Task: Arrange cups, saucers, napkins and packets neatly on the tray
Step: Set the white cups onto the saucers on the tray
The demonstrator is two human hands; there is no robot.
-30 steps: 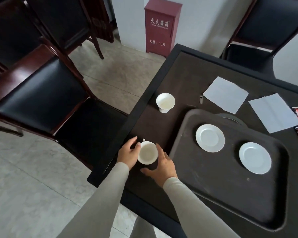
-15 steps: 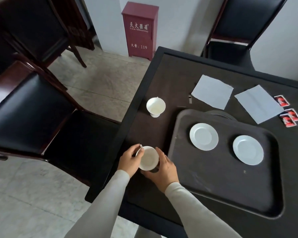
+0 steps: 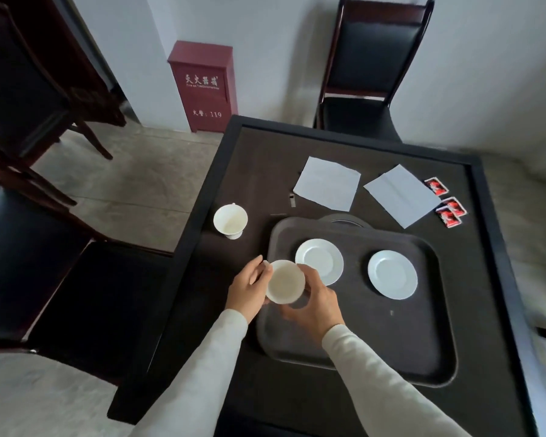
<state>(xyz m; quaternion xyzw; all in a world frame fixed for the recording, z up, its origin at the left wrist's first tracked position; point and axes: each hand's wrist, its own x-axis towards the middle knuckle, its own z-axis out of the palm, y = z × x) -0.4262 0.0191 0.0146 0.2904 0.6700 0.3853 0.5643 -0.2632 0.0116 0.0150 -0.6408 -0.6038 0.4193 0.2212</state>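
Head view: the red cabinet (image 3: 202, 86) reads "119". My left hand (image 3: 248, 290) and right hand (image 3: 316, 305) both clasp the cup (image 3: 285, 281) over the left edge of the tray (image 3: 391, 348).

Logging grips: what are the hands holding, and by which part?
A white cup, gripped by its sides: left hand on the left wall, right hand on the right.

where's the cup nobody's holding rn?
Head view, left of centre: the free cup stands on the table near its left edge, off the far left corner of the tray, beyond the held cup.
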